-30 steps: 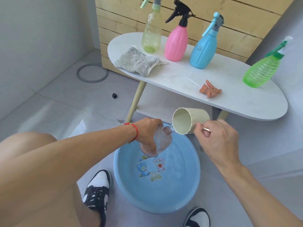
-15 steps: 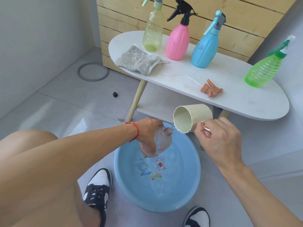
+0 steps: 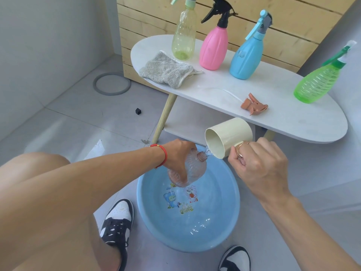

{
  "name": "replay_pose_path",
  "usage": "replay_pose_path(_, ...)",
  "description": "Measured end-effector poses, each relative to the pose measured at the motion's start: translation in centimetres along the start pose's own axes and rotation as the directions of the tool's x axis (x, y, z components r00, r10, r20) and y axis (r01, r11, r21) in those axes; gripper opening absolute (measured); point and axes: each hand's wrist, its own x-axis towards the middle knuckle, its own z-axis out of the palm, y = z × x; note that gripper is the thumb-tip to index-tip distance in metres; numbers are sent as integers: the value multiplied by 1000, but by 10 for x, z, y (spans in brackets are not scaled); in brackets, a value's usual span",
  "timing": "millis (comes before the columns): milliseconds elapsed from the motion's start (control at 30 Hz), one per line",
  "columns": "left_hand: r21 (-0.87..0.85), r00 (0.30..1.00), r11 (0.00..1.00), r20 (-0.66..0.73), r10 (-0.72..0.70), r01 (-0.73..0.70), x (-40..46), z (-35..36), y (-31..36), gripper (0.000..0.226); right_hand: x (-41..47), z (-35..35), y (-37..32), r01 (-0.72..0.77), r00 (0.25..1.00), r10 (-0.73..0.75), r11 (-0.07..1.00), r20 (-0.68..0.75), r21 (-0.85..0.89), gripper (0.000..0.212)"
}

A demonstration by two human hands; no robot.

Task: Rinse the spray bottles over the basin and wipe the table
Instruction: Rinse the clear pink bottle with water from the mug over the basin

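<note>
Left hand (image 3: 178,156) is wrapped around a clear ribbed plastic bottle with a peach tint (image 3: 190,170), cap off, tilted so its open neck points up and to the right, right over the round light-blue plastic basin (image 3: 224,227) on the floor. Right hand (image 3: 257,165) has its fingers curled round the handle of a cream plastic cup (image 3: 228,136), tipped on its side with the mouth facing left, and a thin stream of water runs off the cup's lip onto the bottle's neck. The basin has a little water in it and cartoon animal stickers on the bottom.

Just behind, the white oval table with pale wooden legs (image 3: 293,122) holds the rest of the stuff. At the far left is a pale yellow see-through spray bottle (image 3: 183,38), then a pink spray bottle with a black trigger (image 3: 214,47), then a blue spray bottle with a light-blue trigger (image 3: 247,57), all upright in a row. Way off at the right end stands a green ribbed spray bottle (image 3: 317,83). A grey fluffy cloth (image 3: 166,70) lies crumpled on the left end of the table, just in front of the yellow bottle. Near the front edge is a loose terracotta-coloured spray trigger head (image 3: 254,104) with its clear dip tube trailing off to the left.

Black-and-white sneakers (image 3: 117,222) sit either side of the basin, and a grey ring (image 3: 111,83) lies on the tiled floor far left.
</note>
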Motion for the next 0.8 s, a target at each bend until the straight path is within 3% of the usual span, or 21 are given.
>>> replay_pose_path(300, 1, 1000, 1000, 7, -16, 16, 2, 1, -1, 102, 5, -5, -5, 44, 999, -44, 999, -27, -3, 40)
replay_pose_path(400, 4, 1000, 1000, -1, -23, 23, 3, 1, -3, 103, 1, -3, -5, -171, 985, 167, 980, 47, 100, 41)
replay_pose_path(467, 4, 999, 999, -7, -32, 32, 3, 1, -5, 103, -2, -1, -6, -484, 870, 455, 863, 191, 147, 43)
replay_pose_path(567, 14, 999, 999, -20, -45, 45, 2, 1, -6, 104, -12, 12, -1, -790, 579, 694, 607, 429, 84, 46)
replay_pose_path(633, 9, 998, 998, -33, -55, 56, 2, 0, -8, 106, -24, 27, 3, -865, 431, 701, 500, 568, 38, 46)
replay_pose_path(700, -4, 997, 998, -45, -66, 66, 1, 0, -9, 108, -42, 44, -2, -883, 303, 621, 468, 723, -32, 45)
replay_pose_path(800, -34, 994, 997, -77, -75, 73, 2, 2, -11, 108, -75, 69, -22, -796, 214, 446, 595, 869, -109, 39)
